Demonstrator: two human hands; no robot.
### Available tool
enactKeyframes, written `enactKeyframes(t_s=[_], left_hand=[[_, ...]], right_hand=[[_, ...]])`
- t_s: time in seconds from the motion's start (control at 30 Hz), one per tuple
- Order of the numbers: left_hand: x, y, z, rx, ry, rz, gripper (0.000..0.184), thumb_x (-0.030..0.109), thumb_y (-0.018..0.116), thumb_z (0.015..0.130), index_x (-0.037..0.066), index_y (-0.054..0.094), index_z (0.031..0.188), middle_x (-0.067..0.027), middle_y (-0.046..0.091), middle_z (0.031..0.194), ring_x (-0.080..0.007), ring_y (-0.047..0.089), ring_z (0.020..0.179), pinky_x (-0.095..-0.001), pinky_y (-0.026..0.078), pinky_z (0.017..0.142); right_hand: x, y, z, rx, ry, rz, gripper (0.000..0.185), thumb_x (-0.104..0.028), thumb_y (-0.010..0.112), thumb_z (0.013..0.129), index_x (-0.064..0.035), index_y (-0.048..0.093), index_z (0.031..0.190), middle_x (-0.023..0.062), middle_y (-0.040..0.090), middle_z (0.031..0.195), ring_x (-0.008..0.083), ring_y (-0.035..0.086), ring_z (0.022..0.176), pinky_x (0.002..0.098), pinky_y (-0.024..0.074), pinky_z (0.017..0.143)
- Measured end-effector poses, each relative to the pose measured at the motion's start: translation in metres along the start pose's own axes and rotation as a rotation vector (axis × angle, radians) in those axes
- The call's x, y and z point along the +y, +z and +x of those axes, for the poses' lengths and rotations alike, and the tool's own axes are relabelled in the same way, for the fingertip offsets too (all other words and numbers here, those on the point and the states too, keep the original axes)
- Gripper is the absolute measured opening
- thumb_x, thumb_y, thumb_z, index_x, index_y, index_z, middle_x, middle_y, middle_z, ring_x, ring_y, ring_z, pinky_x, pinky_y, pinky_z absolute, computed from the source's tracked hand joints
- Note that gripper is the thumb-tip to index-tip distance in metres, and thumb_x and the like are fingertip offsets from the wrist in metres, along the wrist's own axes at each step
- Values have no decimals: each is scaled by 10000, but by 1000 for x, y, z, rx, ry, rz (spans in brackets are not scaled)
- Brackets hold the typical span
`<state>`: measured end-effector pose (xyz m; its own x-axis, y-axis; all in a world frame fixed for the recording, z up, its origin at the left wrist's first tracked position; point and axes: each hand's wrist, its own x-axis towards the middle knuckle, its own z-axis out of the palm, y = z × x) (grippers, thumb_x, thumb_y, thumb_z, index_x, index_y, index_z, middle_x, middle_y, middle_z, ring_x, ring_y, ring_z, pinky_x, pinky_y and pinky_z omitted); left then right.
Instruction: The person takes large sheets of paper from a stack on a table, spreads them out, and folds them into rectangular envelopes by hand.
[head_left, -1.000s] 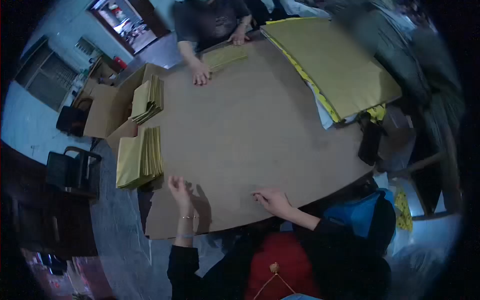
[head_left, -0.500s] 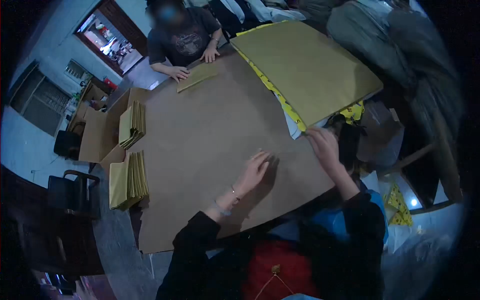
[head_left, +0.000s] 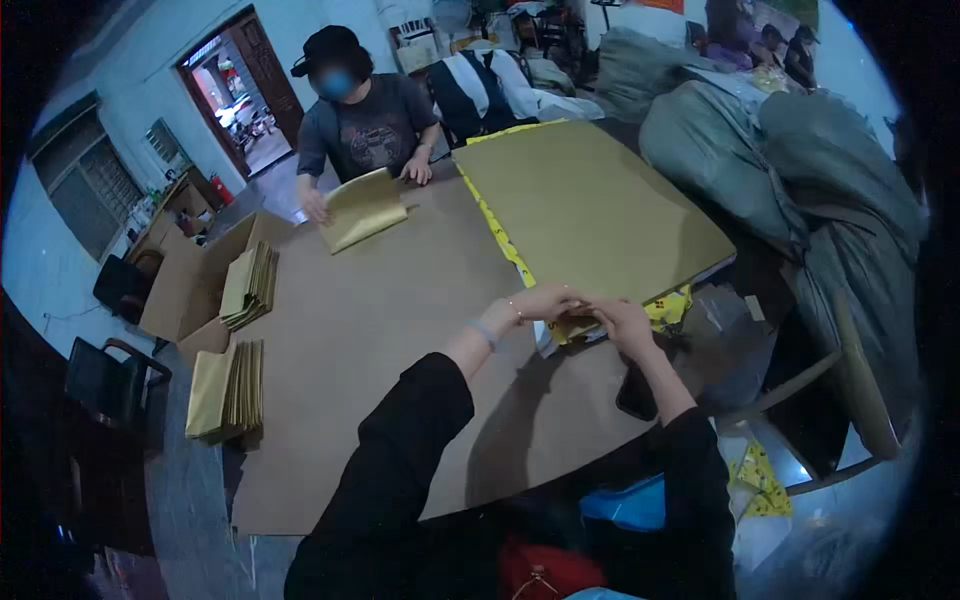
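A stack of large gold-brown paper sheets (head_left: 590, 205) lies on the brown-covered table, with yellow printed wrapping (head_left: 497, 235) showing along its edges. At the near corner of this stack, my left hand (head_left: 545, 301) and my right hand (head_left: 627, 326) meet, fingers closed at the sheet edge. That corner looks lifted or bent between them; how many sheets are in my fingers is hidden. A black phone-like object (head_left: 636, 394) lies below my right wrist. Across the table, a co-worker's hands hold a folded gold-brown paper piece (head_left: 362, 212).
Folded gold-brown paper bundles (head_left: 228, 390) stand along the left table edge (head_left: 245, 490), beside an open cardboard box (head_left: 205, 285). Large grey-green sacks (head_left: 710, 150) crowd the right side. Black chairs (head_left: 110, 385) stand at left.
My left hand has moved from the bare tabletop up to the stack's near corner, joining my right hand. The co-worker has raised one side of the folded paper. The camera view has shifted.
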<state>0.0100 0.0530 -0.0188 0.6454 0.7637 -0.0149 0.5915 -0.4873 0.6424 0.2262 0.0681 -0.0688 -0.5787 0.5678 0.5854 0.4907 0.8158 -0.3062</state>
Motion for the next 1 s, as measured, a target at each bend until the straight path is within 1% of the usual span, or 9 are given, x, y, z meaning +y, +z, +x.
enactKeyframes(t_s=[0.07,0.23,0.3,0.57,0.7,0.77,0.8,0.9,1.0], left_hand=[[27,-14,-11,-8,-281,-118,371,307,420,963,96,506,1256,-67,531,1242,-236,505,1106,-331,387,959],[-20,-3,-8,113,-52,-541,439,345,446,947,65,498,1281,-55,552,1209,-197,497,1125,-295,385,957],[0,-13,-15,87,-396,-743,461,305,484,918,18,488,1279,-61,568,1180,-162,491,1119,-276,385,947],[-34,0,-13,113,-181,-637,356,121,528,849,-16,553,1178,-21,627,957,-93,564,875,-224,454,791],[-39,7,-5,273,-61,-372,209,150,570,870,-42,628,929,19,603,738,-67,550,682,-224,467,645],[-40,9,2,315,-306,-438,243,187,584,881,-52,624,889,14,620,758,-69,564,701,-230,467,639],[-35,10,4,372,-352,-374,258,214,584,882,-40,626,899,6,636,765,-67,569,703,-230,467,632],[-27,10,5,413,-385,-657,274,252,597,873,-19,630,899,6,631,766,-60,552,685,-223,458,624],[-29,5,5,382,-315,-533,264,274,618,869,11,637,875,14,627,777,-57,554,698,-227,464,635]], right_hand=[[-6,-8,2,4,84,4,148,-177,608,809,-111,675,923,108,656,864,301,603,803,397,469,715],[-3,-11,7,-73,266,47,228,-301,610,820,-99,675,902,110,646,818,322,598,790,396,471,690],[-8,-17,8,-48,264,120,245,-327,610,813,-95,668,865,118,638,795,325,600,773,404,471,678],[4,-8,10,-49,262,103,253,-330,636,787,-81,668,822,117,629,745,306,607,712,398,471,631],[0,-15,12,-138,312,179,239,-271,669,772,-67,658,897,105,645,757,283,617,684,393,483,639],[-8,-13,11,66,278,263,297,-208,678,762,-93,631,1032,93,657,950,269,625,781,364,491,723],[-18,-17,11,125,198,71,368,-191,677,755,-147,607,1114,79,562,1219,230,594,965,362,458,855],[-20,-23,9,134,-99,-269,341,-220,664,758,-158,622,1091,61,436,1366,217,523,1100,391,400,949],[-8,-14,6,-24,-52,-225,259,-252,648,770,-130,656,999,41,433,1372,230,506,1118,423,349,1005]])
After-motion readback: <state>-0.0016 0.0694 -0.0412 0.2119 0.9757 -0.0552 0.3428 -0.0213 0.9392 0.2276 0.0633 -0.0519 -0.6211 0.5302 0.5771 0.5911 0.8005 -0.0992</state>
